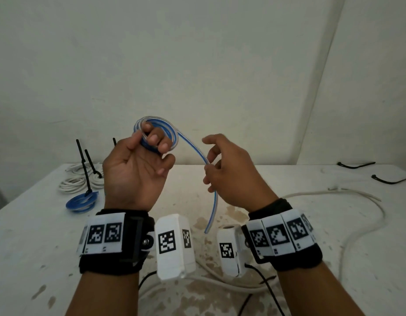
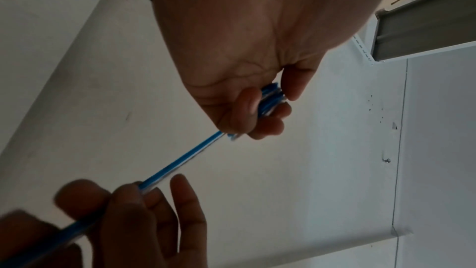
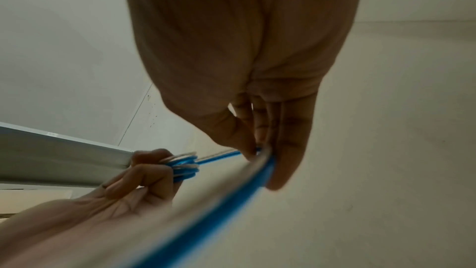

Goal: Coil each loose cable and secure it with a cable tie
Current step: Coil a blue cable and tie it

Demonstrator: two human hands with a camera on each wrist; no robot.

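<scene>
On your desk [image 1: 288, 224], tied coils [image 1: 81, 179] lie at ten o'clock, spare ties [image 1: 357, 165] at two, loose cable [image 1: 348, 233] at four.

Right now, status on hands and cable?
Left hand grips blue cable coil. Right hand pinches the loose tail, short length left. Nothing obstructing.

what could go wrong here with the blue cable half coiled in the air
The left hand holds the blue cable's coil only with its fingers, so the loops might spring open. The right hand holds the tail loosely; it could slip. The spare cable ties lie far right, so fetching one may mean letting go.
</scene>
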